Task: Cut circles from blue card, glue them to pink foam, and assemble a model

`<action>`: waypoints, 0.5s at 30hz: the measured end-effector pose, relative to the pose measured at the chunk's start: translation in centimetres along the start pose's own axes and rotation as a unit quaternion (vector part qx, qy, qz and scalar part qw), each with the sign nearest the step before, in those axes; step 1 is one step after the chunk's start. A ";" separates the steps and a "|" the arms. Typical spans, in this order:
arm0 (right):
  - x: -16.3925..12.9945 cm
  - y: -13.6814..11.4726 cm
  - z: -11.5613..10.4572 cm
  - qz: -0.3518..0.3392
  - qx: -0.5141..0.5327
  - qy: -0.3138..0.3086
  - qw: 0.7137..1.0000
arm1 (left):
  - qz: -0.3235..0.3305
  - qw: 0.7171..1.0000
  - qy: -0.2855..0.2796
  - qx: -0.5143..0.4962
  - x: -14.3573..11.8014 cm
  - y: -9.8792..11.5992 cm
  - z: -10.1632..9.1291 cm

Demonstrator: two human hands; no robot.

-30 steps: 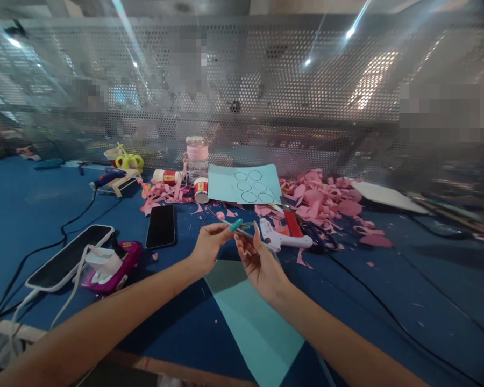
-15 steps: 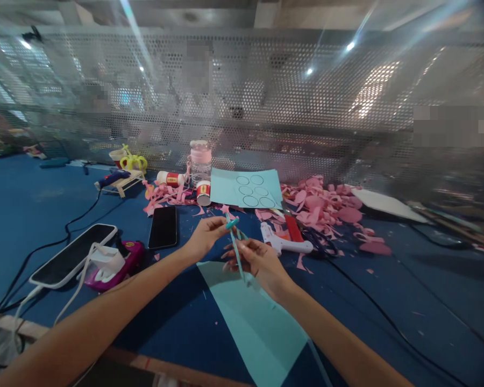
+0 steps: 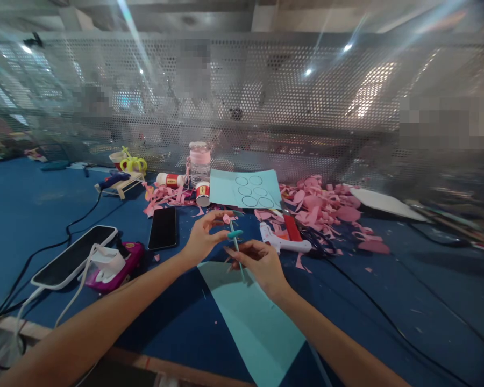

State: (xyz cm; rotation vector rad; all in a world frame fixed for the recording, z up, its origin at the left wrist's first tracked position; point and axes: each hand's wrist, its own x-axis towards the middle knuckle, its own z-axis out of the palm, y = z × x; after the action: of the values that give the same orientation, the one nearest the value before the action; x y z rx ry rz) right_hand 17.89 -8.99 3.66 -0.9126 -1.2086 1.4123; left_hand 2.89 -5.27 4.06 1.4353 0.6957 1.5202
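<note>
A thin teal paper strip (image 3: 236, 248) is held upright between both hands above the blue table (image 3: 387, 290). The left hand (image 3: 204, 240) is pinched on the strip's upper end with thumb and forefinger, its other fingers spread. The right hand (image 3: 258, 263) is closed round the strip's lower part, fingers curled. A teal paper sheet (image 3: 254, 322) lies directly beneath, at 6 o'clock of the hands. A black phone (image 3: 163, 228) is seen at 9 o'clock, a white glue gun (image 3: 284, 243) at 3 o'clock, and a light blue sheet with drawn circles (image 3: 246, 189) at 12 o'clock, with pink paper scraps (image 3: 322, 207) beside it.
</note>
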 end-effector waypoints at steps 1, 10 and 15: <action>0.0 0.0 0.0 -0.009 -0.012 0.006 1.000 | 0.002 1.000 0.002 -0.003 0.0 0.1 0.0; -0.1 0.2 -0.5 -0.066 -0.063 0.011 0.996 | -0.073 0.991 0.042 -0.105 -0.1 0.9 0.5; 0.1 0.6 -1.0 -0.073 -0.068 0.028 0.995 | -0.062 0.991 0.046 -0.113 0.0 1.3 0.6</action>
State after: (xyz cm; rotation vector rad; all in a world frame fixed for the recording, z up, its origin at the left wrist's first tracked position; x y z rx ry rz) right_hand 18.71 -8.64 2.84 -0.9311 -1.3139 1.1939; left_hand 3.21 -5.92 5.31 1.1390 0.6342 1.5219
